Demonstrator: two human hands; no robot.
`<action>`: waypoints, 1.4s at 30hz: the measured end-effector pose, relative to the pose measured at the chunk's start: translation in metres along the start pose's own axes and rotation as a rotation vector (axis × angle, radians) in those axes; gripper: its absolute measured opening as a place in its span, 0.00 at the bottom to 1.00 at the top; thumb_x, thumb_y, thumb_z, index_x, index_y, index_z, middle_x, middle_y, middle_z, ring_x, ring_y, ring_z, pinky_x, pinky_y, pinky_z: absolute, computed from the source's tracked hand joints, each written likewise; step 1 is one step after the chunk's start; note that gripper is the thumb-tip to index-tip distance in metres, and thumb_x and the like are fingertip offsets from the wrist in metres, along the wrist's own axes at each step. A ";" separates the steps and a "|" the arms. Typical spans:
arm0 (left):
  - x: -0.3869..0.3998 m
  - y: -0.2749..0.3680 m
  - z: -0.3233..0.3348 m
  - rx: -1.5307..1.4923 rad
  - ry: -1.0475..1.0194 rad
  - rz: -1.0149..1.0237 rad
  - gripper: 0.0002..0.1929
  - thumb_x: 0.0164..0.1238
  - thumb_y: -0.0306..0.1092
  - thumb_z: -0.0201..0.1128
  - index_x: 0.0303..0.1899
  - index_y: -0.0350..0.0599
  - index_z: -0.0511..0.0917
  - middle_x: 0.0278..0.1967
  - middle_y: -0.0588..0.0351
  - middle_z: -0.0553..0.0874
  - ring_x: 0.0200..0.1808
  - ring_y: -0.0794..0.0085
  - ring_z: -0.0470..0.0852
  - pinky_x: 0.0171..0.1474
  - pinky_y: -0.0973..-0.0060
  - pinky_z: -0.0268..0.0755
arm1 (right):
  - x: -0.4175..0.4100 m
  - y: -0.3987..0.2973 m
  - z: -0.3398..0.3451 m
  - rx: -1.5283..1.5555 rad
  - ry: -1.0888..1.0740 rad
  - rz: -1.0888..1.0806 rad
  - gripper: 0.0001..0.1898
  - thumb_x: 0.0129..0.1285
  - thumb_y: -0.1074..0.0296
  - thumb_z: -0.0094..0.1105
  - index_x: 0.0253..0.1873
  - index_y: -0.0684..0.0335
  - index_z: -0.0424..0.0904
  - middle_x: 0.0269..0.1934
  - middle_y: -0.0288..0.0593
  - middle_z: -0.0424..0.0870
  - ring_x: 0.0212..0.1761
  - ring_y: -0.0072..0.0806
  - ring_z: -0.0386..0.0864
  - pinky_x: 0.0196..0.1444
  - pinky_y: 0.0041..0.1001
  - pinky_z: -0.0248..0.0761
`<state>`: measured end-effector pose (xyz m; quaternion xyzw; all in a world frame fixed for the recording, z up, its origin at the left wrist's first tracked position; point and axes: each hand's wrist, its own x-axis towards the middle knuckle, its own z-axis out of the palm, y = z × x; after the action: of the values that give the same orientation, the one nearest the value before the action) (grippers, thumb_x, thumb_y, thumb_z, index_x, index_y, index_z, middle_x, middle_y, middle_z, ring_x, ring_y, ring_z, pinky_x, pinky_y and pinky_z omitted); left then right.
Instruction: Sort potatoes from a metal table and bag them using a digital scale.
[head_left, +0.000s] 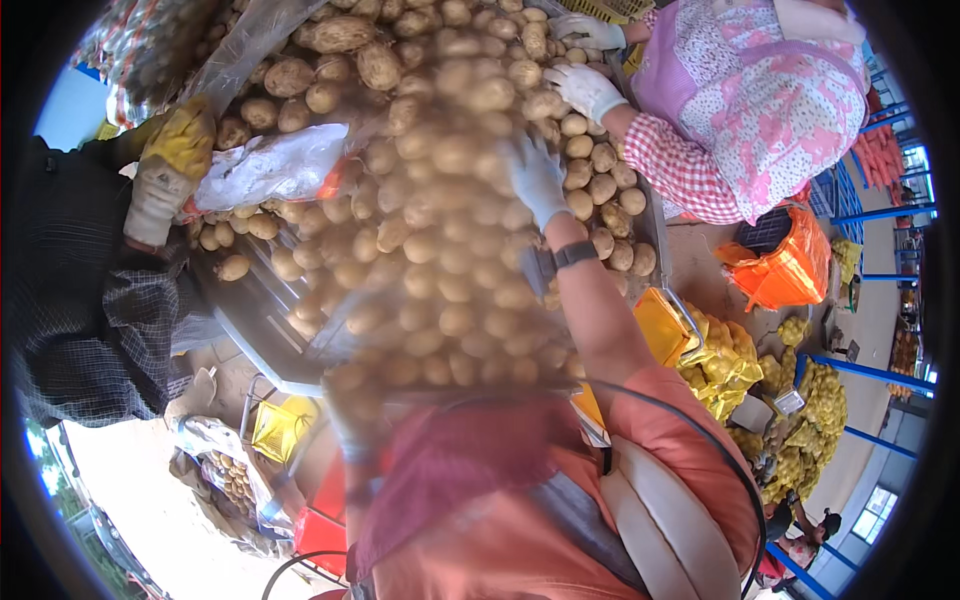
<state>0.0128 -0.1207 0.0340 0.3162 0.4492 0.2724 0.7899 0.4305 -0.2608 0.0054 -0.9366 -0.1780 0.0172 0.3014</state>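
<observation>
Potatoes (457, 247) cover most of a metal sorting table (247, 330); a smudge or haze blurs the middle of the view. My right hand (536, 176), in a pale glove with a dark band on the wrist, reaches forward over the potatoes with its fingers spread; whether it touches any is blurred. My left hand (345, 416), also gloved, is low at the table's near edge, beside my body; blur hides its fingers and anything in them. A white plastic bag with red parts (274, 169) lies on the potatoes at the left.
Across at the right, a co-worker's white-gloved hands (589, 90) are at the potatoes. At the left, another co-worker's dirty gloved hand (169, 172) is by the bag. Yellow mesh sacks (720, 367) and an orange bag (795, 259) stand right; an open sack of potatoes (229, 476) stands lower left.
</observation>
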 end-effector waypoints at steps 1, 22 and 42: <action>0.004 -0.004 -0.008 -0.018 -0.025 -0.010 0.27 0.68 0.63 0.54 0.48 0.46 0.76 0.37 0.54 0.83 0.32 0.68 0.80 0.35 0.73 0.75 | -0.016 0.003 0.001 -0.047 -0.052 -0.018 0.33 0.66 0.34 0.43 0.67 0.49 0.68 0.72 0.46 0.59 0.70 0.61 0.56 0.65 0.60 0.55; 0.004 0.010 0.012 0.022 -0.028 -0.039 0.27 0.67 0.63 0.55 0.47 0.45 0.77 0.36 0.54 0.83 0.32 0.69 0.81 0.34 0.74 0.76 | -0.053 0.026 -0.036 0.086 0.388 -0.341 0.13 0.63 0.60 0.59 0.47 0.61 0.78 0.43 0.51 0.81 0.47 0.51 0.77 0.49 0.43 0.71; 0.007 0.005 -0.009 0.232 -0.240 0.152 0.21 0.74 0.53 0.52 0.51 0.44 0.75 0.48 0.53 0.81 0.45 0.67 0.81 0.49 0.69 0.77 | -0.093 -0.002 -0.034 -0.416 0.040 -0.304 0.11 0.58 0.58 0.61 0.43 0.54 0.79 0.58 0.53 0.74 0.54 0.51 0.73 0.54 0.48 0.65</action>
<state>0.0071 -0.1097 0.0304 0.4688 0.3548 0.2379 0.7731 0.3477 -0.3100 0.0270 -0.9411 -0.3104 -0.0839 0.1050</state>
